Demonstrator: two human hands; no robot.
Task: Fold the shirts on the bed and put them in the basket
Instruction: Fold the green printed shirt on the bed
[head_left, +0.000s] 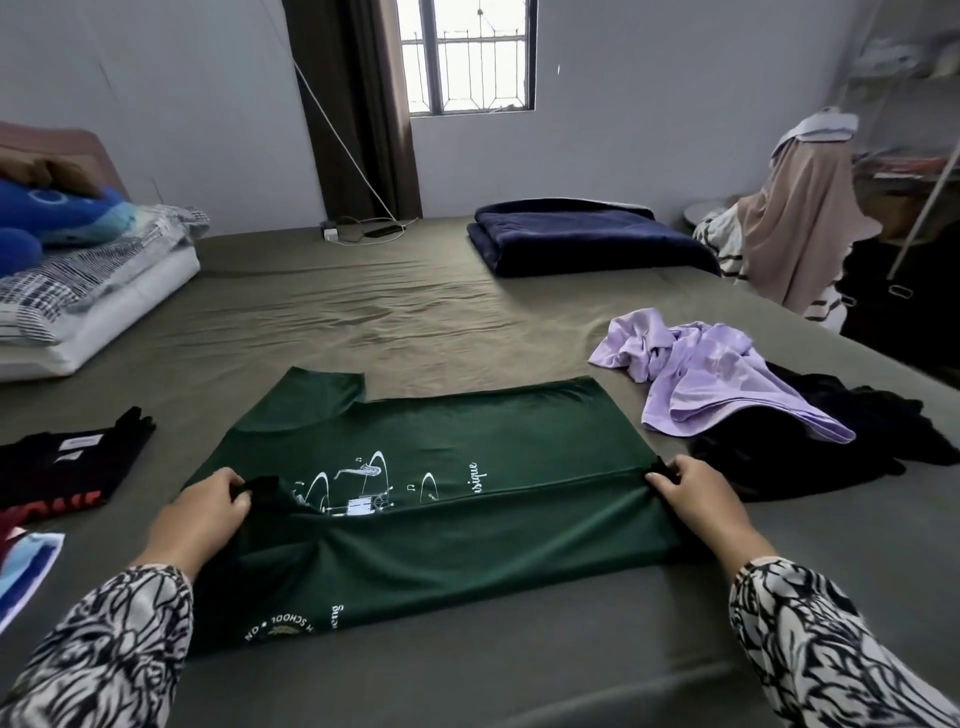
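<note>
Item: green shirt (457, 441), white print, spread flat at centre of olive bed sheet (363, 312), near long edge turned up and over along a fold running 9 to 3 o'clock. Left hand (200, 512) pinches the fold's 9 o'clock end, at a dark collar edge; right hand (698, 501) pinches its 3 o'clock end; both sleeves black-and-white patterned. Lilac shirt (711, 374), crumpled, at 2 o'clock, lying partly on a heap of black clothing (810, 447). Folded black shirt (67, 462) at 9 o'clock, well apart from the green one. Folded navy blanket (587, 234) at 1 o'clock, far side. Pillows (88, 280) and blue plush toy (57, 213) at 10 o'clock. Window (467, 57) at 12 o'clock.
</note>
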